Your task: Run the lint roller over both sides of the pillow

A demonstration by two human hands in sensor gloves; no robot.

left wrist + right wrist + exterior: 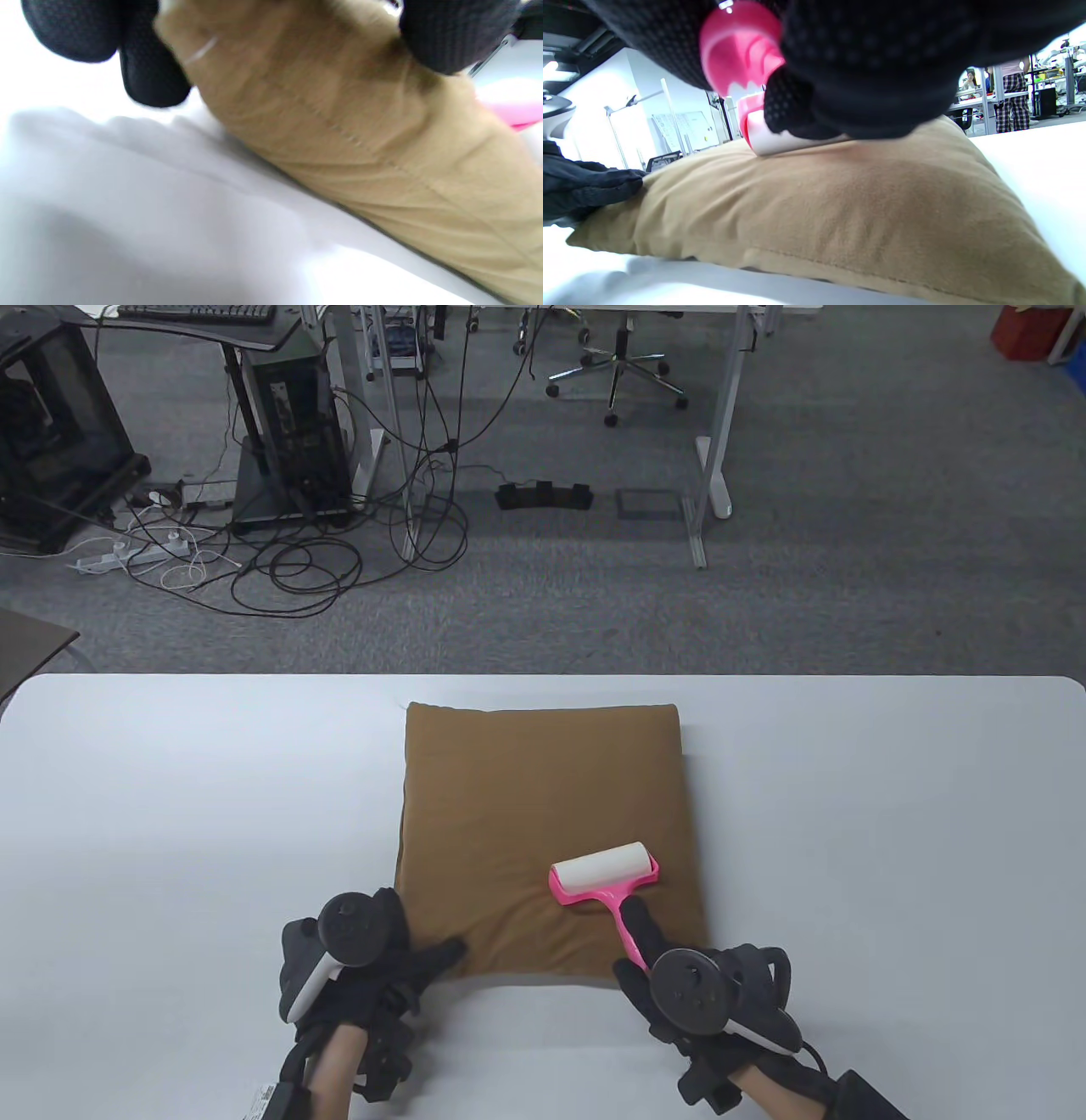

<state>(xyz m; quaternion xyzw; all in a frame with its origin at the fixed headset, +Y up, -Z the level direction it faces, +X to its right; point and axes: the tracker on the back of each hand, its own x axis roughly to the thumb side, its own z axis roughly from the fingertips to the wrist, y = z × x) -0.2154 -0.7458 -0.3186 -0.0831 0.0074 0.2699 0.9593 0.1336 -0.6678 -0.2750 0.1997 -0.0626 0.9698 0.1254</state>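
Rolling the first face: right hand [670, 976] is gripping the lint roller [604, 877] on the pillow [543, 814] — left hand [373, 959] is pressing a corner, fingers extended; next, more strokes, then flipping.

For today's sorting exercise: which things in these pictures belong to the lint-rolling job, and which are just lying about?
Part of the job:
- pillow, brown, flat on the table
- lint roller, pink, its roll on the pillow
- right hand, holding the roller's handle
- left hand, fingers on the pillow's near left corner

Just lying about:
- computer tower
- floor cables
- office chair
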